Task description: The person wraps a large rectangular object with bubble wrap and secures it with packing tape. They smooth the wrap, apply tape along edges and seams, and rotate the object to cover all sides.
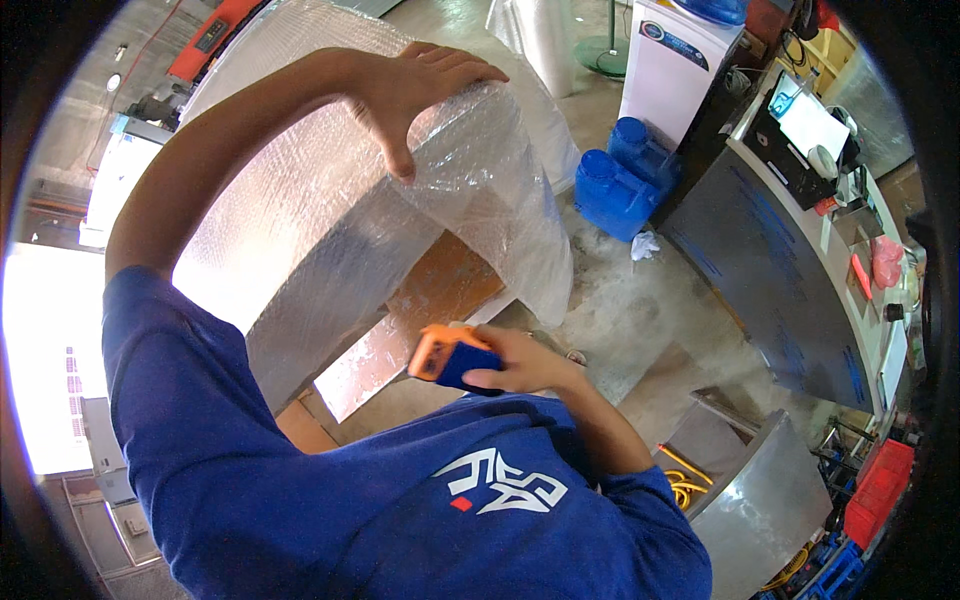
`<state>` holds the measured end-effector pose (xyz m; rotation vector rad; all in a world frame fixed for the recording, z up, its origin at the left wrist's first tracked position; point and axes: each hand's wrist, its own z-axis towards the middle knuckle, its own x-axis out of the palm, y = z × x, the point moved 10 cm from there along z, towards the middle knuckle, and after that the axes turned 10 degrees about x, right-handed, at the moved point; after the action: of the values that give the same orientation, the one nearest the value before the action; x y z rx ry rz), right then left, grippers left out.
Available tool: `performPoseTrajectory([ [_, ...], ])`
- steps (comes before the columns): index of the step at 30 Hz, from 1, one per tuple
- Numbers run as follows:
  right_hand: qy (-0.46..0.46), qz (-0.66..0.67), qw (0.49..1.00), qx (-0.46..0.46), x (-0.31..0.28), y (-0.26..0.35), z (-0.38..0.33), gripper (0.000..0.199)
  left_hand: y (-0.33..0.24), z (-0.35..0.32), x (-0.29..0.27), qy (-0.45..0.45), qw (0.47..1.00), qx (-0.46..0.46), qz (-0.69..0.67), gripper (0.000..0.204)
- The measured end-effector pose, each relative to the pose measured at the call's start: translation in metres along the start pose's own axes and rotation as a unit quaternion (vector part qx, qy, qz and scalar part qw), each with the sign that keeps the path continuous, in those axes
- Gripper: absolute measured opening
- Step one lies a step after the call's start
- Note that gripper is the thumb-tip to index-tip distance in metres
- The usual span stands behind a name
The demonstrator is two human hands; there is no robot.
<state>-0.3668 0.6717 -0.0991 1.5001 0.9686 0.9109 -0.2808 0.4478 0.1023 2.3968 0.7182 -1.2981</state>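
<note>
Wrapping stage: the left hand is pressing, fingers spread, on the bubble-wrapped panel standing before the person; the right hand is clamping an orange-and-blue tape dispenser, likely needing tape applied next.

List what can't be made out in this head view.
- Wrapped object: bubble wrap veils it.
- Orange-and-blue tool: right hand covers its rear; kind unclear.
- Left hand: palm hidden against the wrap.
- Counter items: too small, bent by fisheye rim.
</note>
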Motion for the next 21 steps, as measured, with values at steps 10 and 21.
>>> performPoseTrajectory([
  [10,-0.124,-0.477,0.868,0.061,0.006,-0.183,0.199,0.045,-0.01,0.022,-0.015,-0.028,0.998,0.045,0.024,0.153],
  [21,-0.167,0.559,0.779,-0.231,-0.038,-0.074,0.084,0.069,-0.01,-0.005,-0.008,-0.039,0.997,0.035,0.048,0.142],
])
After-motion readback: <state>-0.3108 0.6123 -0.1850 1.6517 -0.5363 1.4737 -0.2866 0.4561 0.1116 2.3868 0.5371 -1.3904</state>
